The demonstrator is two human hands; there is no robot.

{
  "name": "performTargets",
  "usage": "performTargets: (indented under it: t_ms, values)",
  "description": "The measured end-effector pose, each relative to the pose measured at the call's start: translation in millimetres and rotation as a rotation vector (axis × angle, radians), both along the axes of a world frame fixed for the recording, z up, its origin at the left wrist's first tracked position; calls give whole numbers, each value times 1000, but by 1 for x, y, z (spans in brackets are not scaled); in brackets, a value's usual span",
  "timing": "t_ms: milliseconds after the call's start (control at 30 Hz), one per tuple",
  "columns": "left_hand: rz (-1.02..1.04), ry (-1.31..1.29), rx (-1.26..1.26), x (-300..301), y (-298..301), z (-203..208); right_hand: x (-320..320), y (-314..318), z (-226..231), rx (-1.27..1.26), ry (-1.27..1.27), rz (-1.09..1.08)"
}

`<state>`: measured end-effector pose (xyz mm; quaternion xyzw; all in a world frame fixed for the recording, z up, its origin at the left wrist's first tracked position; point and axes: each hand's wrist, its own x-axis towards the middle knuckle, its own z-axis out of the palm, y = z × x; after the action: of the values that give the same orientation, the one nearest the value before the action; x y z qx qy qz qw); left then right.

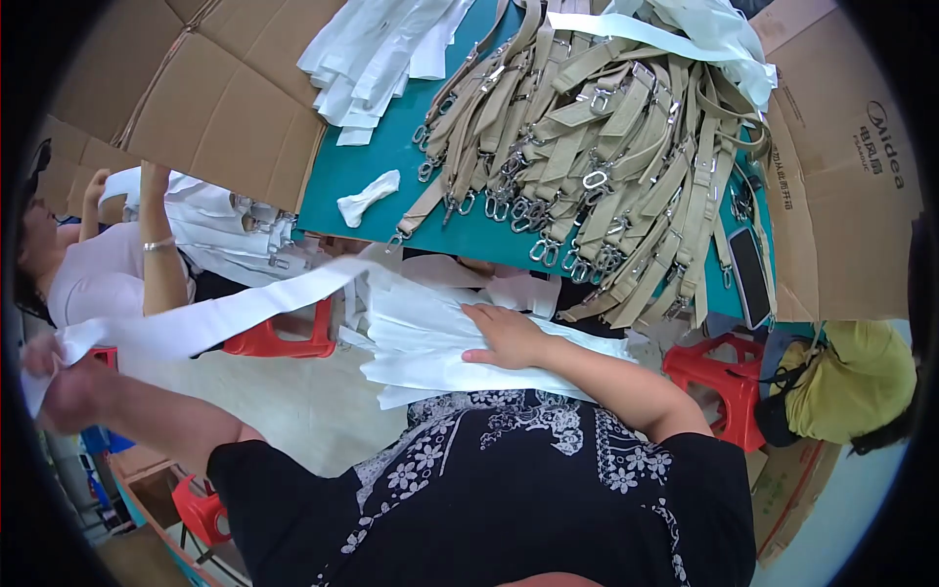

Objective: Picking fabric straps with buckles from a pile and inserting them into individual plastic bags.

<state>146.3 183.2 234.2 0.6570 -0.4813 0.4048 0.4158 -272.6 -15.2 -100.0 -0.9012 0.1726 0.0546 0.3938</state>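
Note:
At the far left, my left hand (73,391), smeared by motion, grips the end of a long white strip (220,305). The strip looks like thin fabric or paper and stretches taut from that hand to a pile of similar white strips (416,323) on my lap. My right hand (511,336) lies flat on the pile, fingers stretched out and pointing left. Beyond it, a teal table (328,191) bears a large heap of beige webbing straps (606,147) with metal clips, some hanging over its near edge.
More white strips (377,59) and a crumpled white piece (369,199) lie on the table. A phone (749,274) rests at its right edge. Cardboard (841,166) flanks both sides. A co-worker (108,264) handles white strips at left; red stools (719,386) stand nearby.

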Motion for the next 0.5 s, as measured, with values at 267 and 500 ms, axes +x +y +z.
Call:
performTargets:
  t_ms: [267, 500]
  values:
    - [-112, 350, 1130, -129, -182, -166, -5, -4, 4, -42, -73, -84]
    - [5, 153, 1143, -140, -209, -226, -28, -1, 32, -19, -340, -164]
